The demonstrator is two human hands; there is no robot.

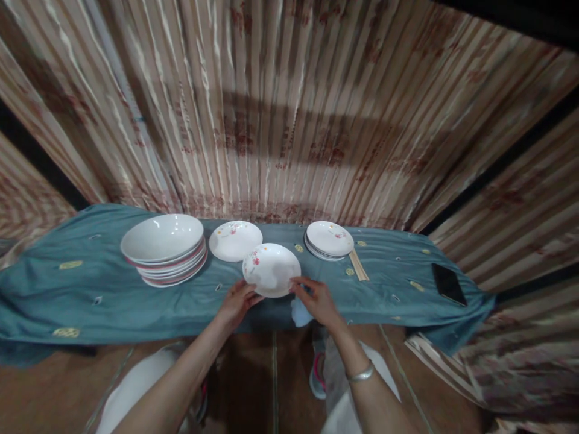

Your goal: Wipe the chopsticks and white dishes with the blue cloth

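Note:
A white plate with red flowers (272,270) is held up in front of me between both hands, tilted a little. My left hand (239,301) grips its lower left rim, fingers beneath. At the lower right rim, my right hand (316,298) pinches the edge. A light blue cloth (300,313) hangs under my right hand; whether the fingers hold it too, I cannot tell. Just behind the held plate, another flowered plate (235,241) lies on the table. To the right stands a small stack of similar plates (329,239).
A stack of white bowls and plates (165,244) stands at the left on the teal tablecloth (108,301). Wooden chopsticks (359,265) lie beside the right plate stack. Farther right is a dark flat phone or tablet (447,284). Pleated curtains (280,120) hang behind the table.

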